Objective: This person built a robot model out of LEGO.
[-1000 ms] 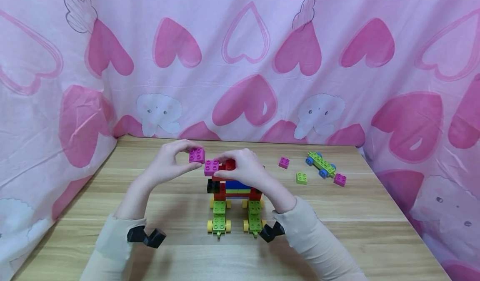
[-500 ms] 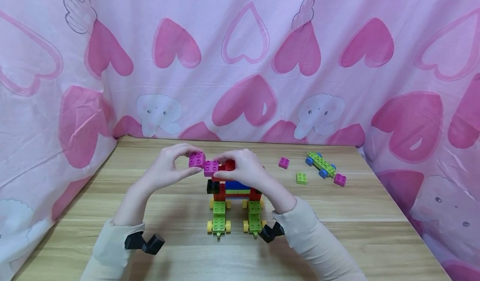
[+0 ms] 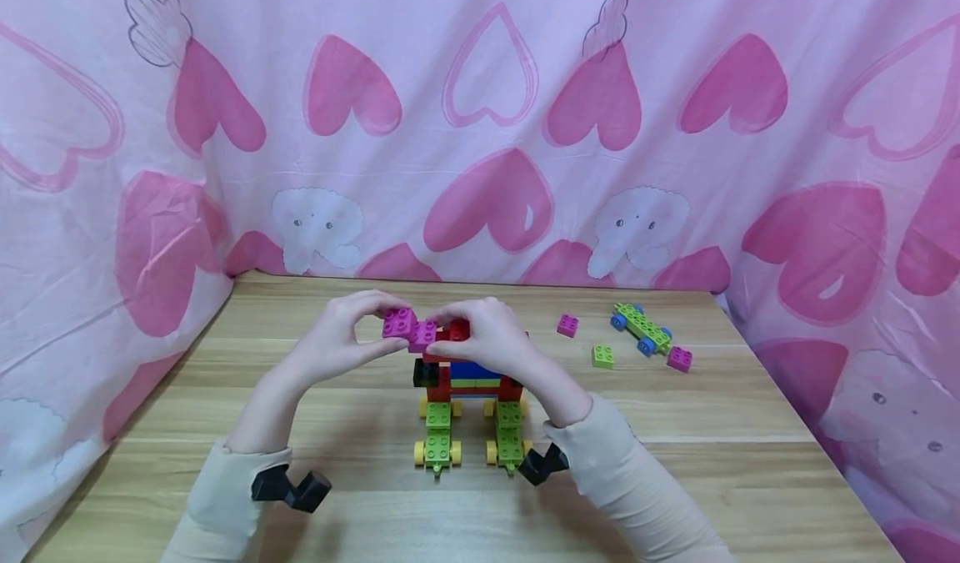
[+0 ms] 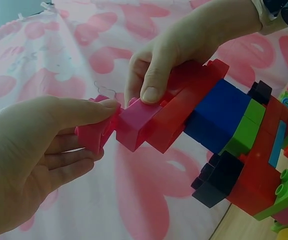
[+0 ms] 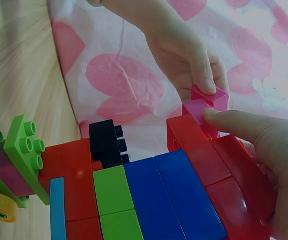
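Observation:
In the head view my left hand (image 3: pixel 330 334) pinches a magenta toy brick (image 3: pixel 399 324) between thumb and fingers. That brick overlaps the left end of a second magenta brick (image 4: pixel 136 122), which juts out from the red top of a built block figure (image 4: pixel 224 115). My right hand (image 3: pixel 483 334) pinches this second brick, its thumb on the near side. The left wrist view shows the held brick against the second one's outer end; whether they are locked together I cannot tell. The figure has red, blue, green and black bricks (image 5: pixel 106 142) and stands on green wheeled bases (image 3: pixel 438 442).
On the wooden table (image 3: pixel 360 496) to the right lie a magenta brick (image 3: pixel 567 325), a green brick (image 3: pixel 602 356) and another magenta brick (image 3: pixel 679 359). A green base with blue wheels (image 3: pixel 642 328) lies among them. A pink heart-patterned cloth (image 3: pixel 480 188) hangs behind and at both sides.
My left hand has come down and slightly right with its magenta brick, which now meets the brick on the figure. My right hand has stayed in place.

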### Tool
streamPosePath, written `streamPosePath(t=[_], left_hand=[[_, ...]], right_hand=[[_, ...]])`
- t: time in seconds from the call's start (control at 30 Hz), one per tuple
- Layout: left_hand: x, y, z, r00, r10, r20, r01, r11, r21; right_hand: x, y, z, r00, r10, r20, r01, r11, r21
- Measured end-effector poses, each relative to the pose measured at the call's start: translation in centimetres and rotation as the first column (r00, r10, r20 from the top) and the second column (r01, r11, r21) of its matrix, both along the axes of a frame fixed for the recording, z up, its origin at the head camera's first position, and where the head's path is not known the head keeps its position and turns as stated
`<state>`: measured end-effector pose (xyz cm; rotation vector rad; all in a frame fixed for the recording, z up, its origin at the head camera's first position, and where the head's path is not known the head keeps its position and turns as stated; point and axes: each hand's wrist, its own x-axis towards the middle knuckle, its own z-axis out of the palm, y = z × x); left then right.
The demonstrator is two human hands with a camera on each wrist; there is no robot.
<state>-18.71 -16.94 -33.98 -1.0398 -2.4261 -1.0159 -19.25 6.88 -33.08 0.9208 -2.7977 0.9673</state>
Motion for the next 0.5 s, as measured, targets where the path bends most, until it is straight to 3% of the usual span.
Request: streamPosePath(t=[0.5], left_hand=[[-0.18,0.50,0.29,0.999,0.002,0.037,-0.001,1.000,-0.024]], right_hand=[[-0.01,-0.02,-0.02,1.000,-0.012,0.022,0.012,1.000,-0.007]])
